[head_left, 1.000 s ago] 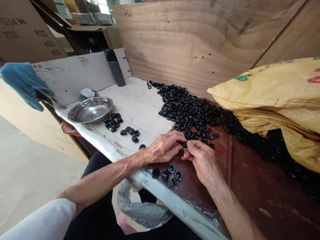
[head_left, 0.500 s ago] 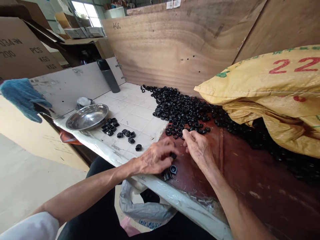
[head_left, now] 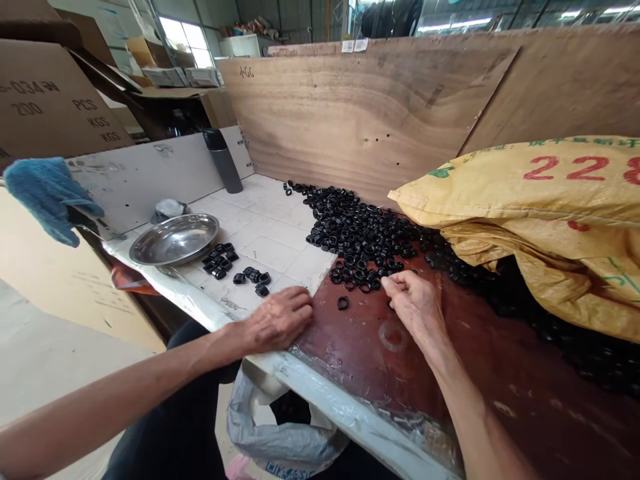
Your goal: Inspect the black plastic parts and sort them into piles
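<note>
My left hand point(head_left: 281, 318) rests over the table's front edge where the pale tiles meet the red-brown board. Its fingers are curled under, so whatever they hold is hidden. My right hand point(head_left: 415, 303) is closed in a pinch at the near edge of a pile of black plastic rings point(head_left: 360, 227); I cannot make out what is between the fingertips. One loose black ring point(head_left: 343, 303) lies on the board between the hands. Two small groups of black parts point(head_left: 220, 260) sit on the tiles beyond my left hand.
A steel bowl point(head_left: 175, 239) and a dark bottle point(head_left: 223, 163) stand on the left. A yellow sack point(head_left: 525, 193) lies at the right, black rings below it. Under the front edge hangs an open white bag point(head_left: 270, 437). A plywood panel point(head_left: 350, 107) closes the back.
My left hand has moved left and closed its fingers. The black parts beside it at the board's front edge are gone from view. My right hand has shifted slightly right and nearer the edge.
</note>
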### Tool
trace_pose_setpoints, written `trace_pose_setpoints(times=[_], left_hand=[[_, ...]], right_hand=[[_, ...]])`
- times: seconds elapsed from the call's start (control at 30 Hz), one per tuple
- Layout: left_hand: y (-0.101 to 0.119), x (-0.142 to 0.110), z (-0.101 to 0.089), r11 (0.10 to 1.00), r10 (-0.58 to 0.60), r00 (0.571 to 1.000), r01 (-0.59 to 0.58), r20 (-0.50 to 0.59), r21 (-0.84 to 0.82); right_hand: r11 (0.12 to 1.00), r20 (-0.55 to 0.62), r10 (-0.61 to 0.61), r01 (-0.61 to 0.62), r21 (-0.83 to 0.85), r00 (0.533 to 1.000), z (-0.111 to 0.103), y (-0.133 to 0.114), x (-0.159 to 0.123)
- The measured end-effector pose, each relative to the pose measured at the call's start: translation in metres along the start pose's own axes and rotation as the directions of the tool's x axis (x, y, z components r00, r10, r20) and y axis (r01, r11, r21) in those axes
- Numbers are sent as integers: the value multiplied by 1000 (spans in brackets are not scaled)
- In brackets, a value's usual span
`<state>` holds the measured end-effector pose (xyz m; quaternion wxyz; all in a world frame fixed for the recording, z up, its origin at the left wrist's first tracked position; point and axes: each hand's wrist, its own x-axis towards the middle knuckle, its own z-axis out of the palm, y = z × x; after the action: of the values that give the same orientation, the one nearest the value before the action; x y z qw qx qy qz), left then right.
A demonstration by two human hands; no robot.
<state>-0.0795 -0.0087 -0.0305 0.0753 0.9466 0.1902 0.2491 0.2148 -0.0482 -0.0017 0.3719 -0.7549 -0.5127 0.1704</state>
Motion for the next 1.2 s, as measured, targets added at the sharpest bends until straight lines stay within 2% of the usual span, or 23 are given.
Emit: trace_pose_setpoints(times=[0.1,0.17,0.23,0.3,0.4,0.47,0.53,0.57,0.63,0.77,0.87,0.93,0.97,1.03,1.1,1.13,1.2], left_hand=[[-49,-18,-20,968,-39,999,33,22,247],[-77,-30,-34,944,-109,993,88,50,318],[-97,-37,-46,915,-183,982,153,44,373],[-102,-36,-53,879,-242,970,232,-28,417],[-78,-19,-50,839,-365,920,392,-145,377],[-46,3,-37,841,-495,866,499,-75,208],[-14,27,-19,846,-529,844,532,91,-17],[-2,38,-9,848,-500,851,519,158,-109],[15,55,10,859,-454,870,484,191,-167],[19,66,35,890,-417,899,434,135,-139],[15,63,39,889,-371,927,373,61,-264],[15,62,37,793,-443,894,425,65,-436],[16,63,35,695,-495,862,468,108,-546],[18,66,30,424,-559,795,517,234,-744],[19,70,25,181,-551,772,481,317,-858],[20,71,23,100,-548,769,450,328,-888],[20,73,19,19,-565,759,402,322,-915]], right_hand=[[993,-45,63,-67,-100,997,-21,10,14],[982,-32,93,-97,-162,995,-32,16,20],[971,0,109,-107,-212,994,-38,21,23],[963,35,107,-95,-253,994,-39,25,24],[955,96,78,-47,-291,992,-34,26,21],[954,144,44,1,-300,989,-27,24,17],[954,205,-2,63,-292,979,-19,19,12],[954,239,-29,98,-284,971,-15,16,8],[950,297,-90,171,-259,951,-7,11,1],[944,344,-181,260,-202,922,6,2,-10],[960,373,-193,254,-122,908,12,-4,-13],[982,400,-180,184,26,899,15,-7,-14],[984,414,-168,128,123,895,16,-9,-14],[949,432,-131,-13,315,892,16,-14,-15],[884,430,-81,-134,448,899,16,-18,-16],[851,411,-57,-171,496,910,16,-20,-17],[813,339,-25,-179,554,940,16,-24,-19]])
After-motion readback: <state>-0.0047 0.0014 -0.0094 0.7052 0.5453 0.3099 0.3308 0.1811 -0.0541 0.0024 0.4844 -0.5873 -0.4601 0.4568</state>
